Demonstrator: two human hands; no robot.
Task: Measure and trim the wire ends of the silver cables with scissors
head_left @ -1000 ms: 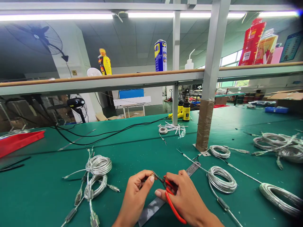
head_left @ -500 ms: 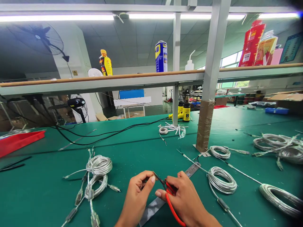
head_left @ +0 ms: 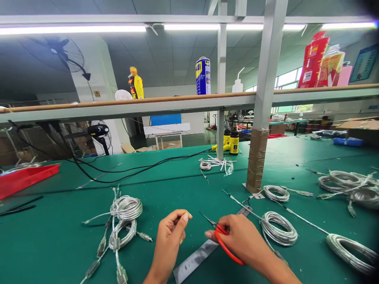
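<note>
My right hand (head_left: 241,238) is wrapped around red-handled scissors (head_left: 220,232), whose thin dark blades point up and left. To the left, my left hand (head_left: 171,236) has thumb and forefinger pressed together; whatever is between them is too small or hidden to make out. A gap separates the two hands. Beneath them a metal ruler (head_left: 197,258) lies slantwise on the green table mat (head_left: 166,193). Coiled clear-jacketed cables (head_left: 126,207) with USB plugs lie left of my left hand. Another coiled cable (head_left: 280,228) sits just beyond my right hand.
A shelf post (head_left: 256,161) wrapped in brown tape stands on the table. Behind are yellow heat guns (head_left: 232,142) and white strips (head_left: 220,161). More cable coils (head_left: 345,181) lie at right. A red tray (head_left: 29,179) is at far left, and black cords (head_left: 142,167) cross the back.
My right hand has moved right with the scissors, away from my left hand. The dark strand seen between the hands no longer shows. The camera view has tilted up slightly.
</note>
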